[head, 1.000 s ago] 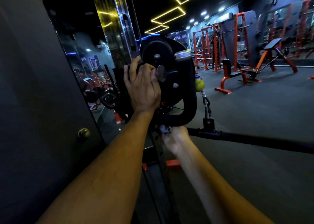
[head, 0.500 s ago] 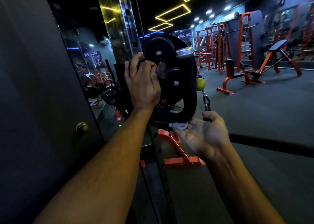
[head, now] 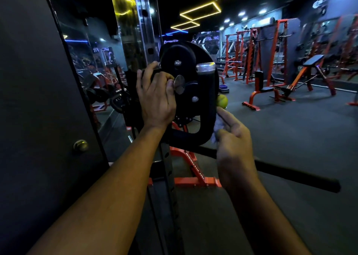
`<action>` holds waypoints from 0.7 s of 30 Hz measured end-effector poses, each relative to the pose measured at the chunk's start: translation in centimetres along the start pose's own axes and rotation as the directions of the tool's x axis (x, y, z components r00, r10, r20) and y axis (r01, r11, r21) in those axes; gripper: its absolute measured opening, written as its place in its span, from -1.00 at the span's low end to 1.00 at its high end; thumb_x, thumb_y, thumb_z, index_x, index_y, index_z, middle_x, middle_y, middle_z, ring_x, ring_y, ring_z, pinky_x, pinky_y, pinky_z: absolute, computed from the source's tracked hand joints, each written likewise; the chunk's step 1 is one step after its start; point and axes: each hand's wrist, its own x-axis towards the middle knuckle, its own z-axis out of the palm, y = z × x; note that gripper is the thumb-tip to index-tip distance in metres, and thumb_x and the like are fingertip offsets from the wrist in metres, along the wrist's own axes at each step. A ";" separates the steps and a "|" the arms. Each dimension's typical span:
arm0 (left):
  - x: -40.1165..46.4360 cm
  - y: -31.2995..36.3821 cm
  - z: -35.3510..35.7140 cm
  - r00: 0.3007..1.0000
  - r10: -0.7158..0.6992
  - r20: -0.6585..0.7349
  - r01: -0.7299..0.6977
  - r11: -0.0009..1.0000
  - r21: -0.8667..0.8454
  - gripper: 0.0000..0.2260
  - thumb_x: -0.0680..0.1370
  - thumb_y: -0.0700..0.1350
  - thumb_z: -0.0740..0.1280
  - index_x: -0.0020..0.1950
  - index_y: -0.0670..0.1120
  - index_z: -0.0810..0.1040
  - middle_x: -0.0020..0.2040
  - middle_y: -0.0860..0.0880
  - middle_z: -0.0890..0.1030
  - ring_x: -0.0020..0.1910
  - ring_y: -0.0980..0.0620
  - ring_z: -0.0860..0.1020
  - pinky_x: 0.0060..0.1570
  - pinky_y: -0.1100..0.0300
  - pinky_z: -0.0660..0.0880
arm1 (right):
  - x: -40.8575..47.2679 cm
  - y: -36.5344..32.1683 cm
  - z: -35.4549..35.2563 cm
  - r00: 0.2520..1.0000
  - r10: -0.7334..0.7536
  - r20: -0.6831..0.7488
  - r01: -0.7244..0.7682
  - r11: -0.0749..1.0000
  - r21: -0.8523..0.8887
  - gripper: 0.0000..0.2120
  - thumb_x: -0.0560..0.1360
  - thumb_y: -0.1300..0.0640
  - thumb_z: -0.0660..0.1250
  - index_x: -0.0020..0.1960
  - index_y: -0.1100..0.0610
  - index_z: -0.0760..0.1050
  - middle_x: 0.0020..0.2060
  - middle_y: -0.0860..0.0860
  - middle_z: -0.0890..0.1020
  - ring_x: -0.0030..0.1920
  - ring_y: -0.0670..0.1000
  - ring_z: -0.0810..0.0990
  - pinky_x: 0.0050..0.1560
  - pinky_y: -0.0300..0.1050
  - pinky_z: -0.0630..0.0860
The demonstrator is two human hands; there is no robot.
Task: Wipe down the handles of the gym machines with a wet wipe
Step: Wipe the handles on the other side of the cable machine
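Observation:
A black pulley housing [head: 186, 84] with a curved black handle [head: 208, 115] hangs on the cable machine's upright in the middle of the view. My left hand [head: 155, 97] grips the housing's left side, thumb by a round metal knob [head: 179, 87]. My right hand [head: 232, 138] holds a crumpled white wet wipe [head: 217, 127] and presses it against the lower right curve of the handle. A long black bar [head: 290, 173] runs to the right behind my right wrist. A yellow-green ball stopper [head: 222, 101] sits just right of the handle.
A dark door with a brass knob [head: 80, 145] fills the left side, with a mirror beside it. The machine's orange base [head: 193, 179] lies on the floor below. Orange racks [head: 251, 53] and an incline bench [head: 302, 74] stand far right across the dark rubber floor.
My right hand has moved up and right, from under the handle's bottom to its lower right curve, with the wipe in it. My left hand keeps its grip.

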 end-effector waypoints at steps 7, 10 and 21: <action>0.3 0.5 -0.4 1.000 -0.019 0.015 0.019 1.000 -0.002 -0.72 0.67 -0.09 0.09 0.02 -0.20 0.55 0.22 -0.15 0.59 0.49 -0.08 0.32 0.55 -0.26 0.08 | -2.3 6.9 0.9 0.980 0.171 -0.098 -0.159 0.980 0.121 -0.58 0.68 0.32 0.10 0.45 0.01 0.43 0.27 -0.09 0.57 0.19 -0.22 0.58 0.28 -0.21 0.51; 0.0 0.2 -0.3 1.000 -0.005 0.027 0.005 1.000 -0.010 -0.71 0.67 -0.09 0.08 0.04 -0.20 0.55 0.20 -0.15 0.61 0.49 -0.06 0.30 0.55 -0.24 0.07 | -2.2 7.7 2.8 0.896 0.445 0.006 -0.415 0.830 0.373 -0.71 0.66 0.37 0.11 0.21 0.25 0.57 0.08 0.07 0.70 0.11 -0.03 0.68 0.17 -0.16 0.60; 0.0 0.6 -0.5 1.000 -0.007 -0.001 0.007 1.000 -0.023 -0.76 0.67 -0.12 0.12 0.03 -0.19 0.55 0.23 -0.15 0.57 0.49 -0.06 0.30 0.54 -0.22 0.06 | -2.5 1.7 -1.3 0.949 0.284 -0.136 -0.215 0.900 0.379 -0.80 0.64 0.35 0.19 0.03 0.19 0.58 -0.15 0.05 0.65 -0.11 -0.03 0.65 -0.13 -0.26 0.62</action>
